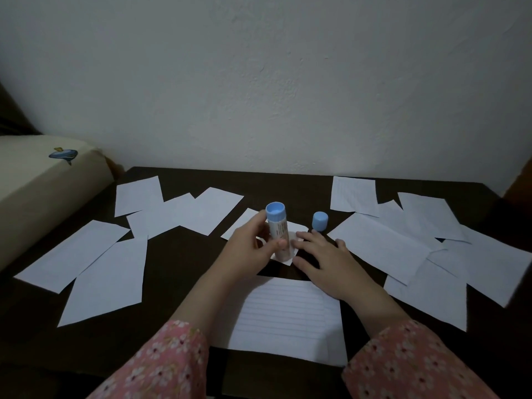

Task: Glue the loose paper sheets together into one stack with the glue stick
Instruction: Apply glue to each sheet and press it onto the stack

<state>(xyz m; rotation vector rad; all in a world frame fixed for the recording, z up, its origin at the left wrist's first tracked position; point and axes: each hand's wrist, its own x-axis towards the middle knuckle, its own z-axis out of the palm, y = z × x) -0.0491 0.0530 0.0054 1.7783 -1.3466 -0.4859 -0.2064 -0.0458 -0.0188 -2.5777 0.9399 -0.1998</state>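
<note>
Judging by the spread, the gluing is barely begun: nearly every sheet lies single on the dark table (178,254), and no built-up stack is visible anywhere. A group of loose sheets on the left (106,269) fans out toward the far edge, some overlapping at the corners, and another group on the right (403,243) lies in a looser overlapping heap. Closest to the person sits 1 lined sheet (288,312), flat and square to the table's near edge, which I take to be the base of the stack. The glue stick (277,228) stands upright near the middle of the table, its glue end pressed down on a small white sheet (289,259), its blue twist base on top and its white body printed with small text. The left hand (253,249) grips the barrel, fingers and thumb curled round it. The right hand (322,257) lies flat with fingers spread and straight, fingertips on the small sheet as if to pin it down. The blue cap (320,221) stands off the stick, just beyond the right hand's fingertips. What remains, as far as I can judge, is almost all of it: coating, laying and pressing sheet after sheet.
</note>
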